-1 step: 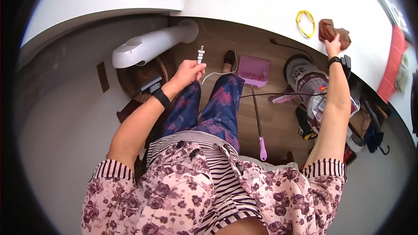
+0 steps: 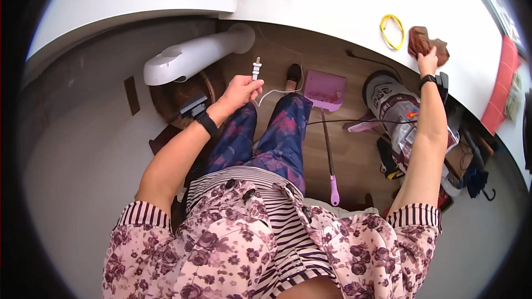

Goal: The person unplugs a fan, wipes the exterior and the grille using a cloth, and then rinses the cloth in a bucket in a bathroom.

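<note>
My left hand is closed around the base of a white power plug, whose metal prongs point away from me. From it a white cord trails toward the floor by my leg. At the far right, my right hand reaches onto the white tabletop and grips a crumpled brown cloth by its near edge. A coiled yellow cable lies just left of the cloth, apart from it.
Below the table stands a white rounded column-shaped appliance. On the floor are a purple dustpan with a long handle and a large printed bag. A black cord crosses above the floor. A dark umbrella is at the right.
</note>
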The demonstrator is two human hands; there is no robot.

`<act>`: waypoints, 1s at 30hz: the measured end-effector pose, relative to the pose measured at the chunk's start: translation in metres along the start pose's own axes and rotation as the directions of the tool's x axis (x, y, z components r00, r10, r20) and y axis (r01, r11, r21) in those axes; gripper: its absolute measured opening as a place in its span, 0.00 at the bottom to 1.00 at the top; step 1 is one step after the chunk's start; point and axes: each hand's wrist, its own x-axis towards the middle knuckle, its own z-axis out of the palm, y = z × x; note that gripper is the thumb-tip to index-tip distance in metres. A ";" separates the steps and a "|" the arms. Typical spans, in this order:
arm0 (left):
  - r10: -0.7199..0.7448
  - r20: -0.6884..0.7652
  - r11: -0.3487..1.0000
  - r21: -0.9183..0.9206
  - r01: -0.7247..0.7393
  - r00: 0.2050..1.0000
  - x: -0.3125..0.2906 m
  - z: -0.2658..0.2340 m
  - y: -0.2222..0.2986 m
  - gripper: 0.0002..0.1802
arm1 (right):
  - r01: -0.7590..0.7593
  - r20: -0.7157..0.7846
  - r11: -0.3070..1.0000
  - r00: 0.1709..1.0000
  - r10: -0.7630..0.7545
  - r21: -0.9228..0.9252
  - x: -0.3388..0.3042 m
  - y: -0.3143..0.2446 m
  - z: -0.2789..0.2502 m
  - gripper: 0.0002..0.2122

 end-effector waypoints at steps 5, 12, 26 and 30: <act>-0.007 0.033 1.000 -0.029 0.008 0.999 -0.002 -0.014 -0.020 0.18 | -0.081 -0.044 0.982 0.996 0.074 -0.173 -0.012 0.018 -0.024 0.17; -0.015 0.106 0.997 -0.074 0.023 0.994 -0.008 -0.009 -0.036 0.22 | -0.246 -0.163 0.766 0.896 0.414 0.593 -0.053 0.040 -0.067 0.24; 0.014 0.231 1.000 -0.028 -0.008 0.973 -0.010 -0.006 -0.022 0.12 | -0.267 0.280 -0.291 0.960 0.004 0.919 -0.149 -0.155 -0.204 0.24; 0.058 0.220 0.994 -0.104 -0.035 0.974 -0.017 -0.005 -0.012 0.14 | 0.239 -0.169 0.249 0.947 -0.273 0.939 -0.157 -0.133 -0.171 0.22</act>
